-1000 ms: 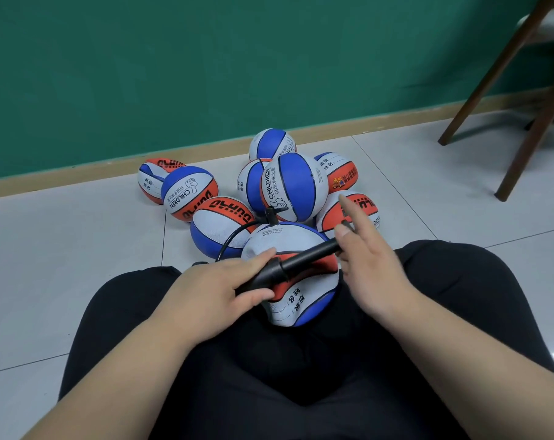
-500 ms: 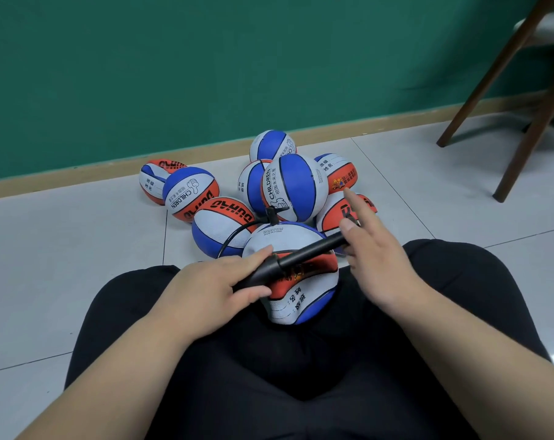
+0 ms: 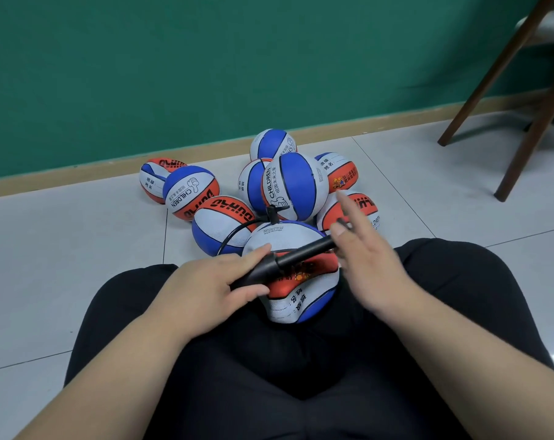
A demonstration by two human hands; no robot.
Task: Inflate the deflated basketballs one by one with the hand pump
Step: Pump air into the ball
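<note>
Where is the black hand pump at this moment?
Centre of the head view: the hand pump lies slantwise across the basketball in the lap, left hand gripping its barrel, right hand at its handle end.

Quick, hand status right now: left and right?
Left hand: grips the pump barrel, above the basketball in the lap.
Right hand: open, fingers straight, at the pump's handle end; blurred.

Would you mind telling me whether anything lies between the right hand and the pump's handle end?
Nothing visible does. The right hand is at the handle end of the hand pump, its straight fingers over it, though blur hides the exact contact. The left hand grips the barrel.
</note>
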